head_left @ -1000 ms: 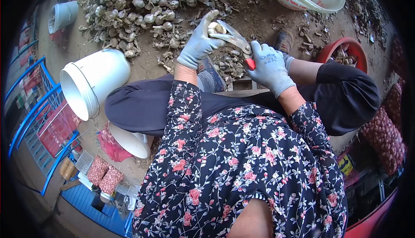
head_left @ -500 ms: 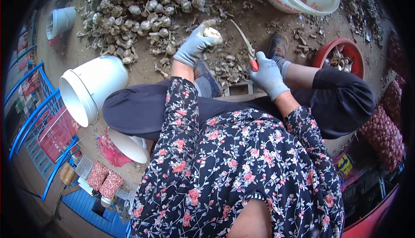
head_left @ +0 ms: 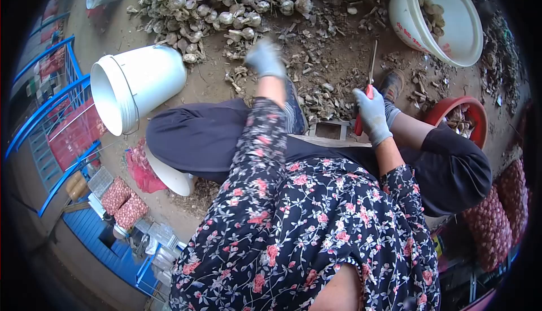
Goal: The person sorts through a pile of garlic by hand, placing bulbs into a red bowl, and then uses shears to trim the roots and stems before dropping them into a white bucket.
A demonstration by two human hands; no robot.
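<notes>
My left hand (head_left: 264,58), in a grey work glove, reaches out at the near edge of the garlic bulbs (head_left: 243,6) heaped on the ground. Motion smears its fingers, and no bulb shows in it. In my gloved right hand (head_left: 372,116) are red-handled shears (head_left: 372,65), gripped by the handles, with their long narrow blades pointing away from me. Between my feet lie cut stems and dry scraps (head_left: 327,99), just left of the shears.
A white basin (head_left: 398,26) with some bulbs in it stands at the far right. Nearer is a red basin (head_left: 483,119) holding garlic bits. A white bucket (head_left: 152,77) lies on its side at the left. Filled net sacks (head_left: 491,235) rest at the lower right.
My left hand held a white garlic bulb before; it has swung away and no bulb is visible now. My right hand still grips the shears, their blades pointing straighter ahead. The view has shifted.
</notes>
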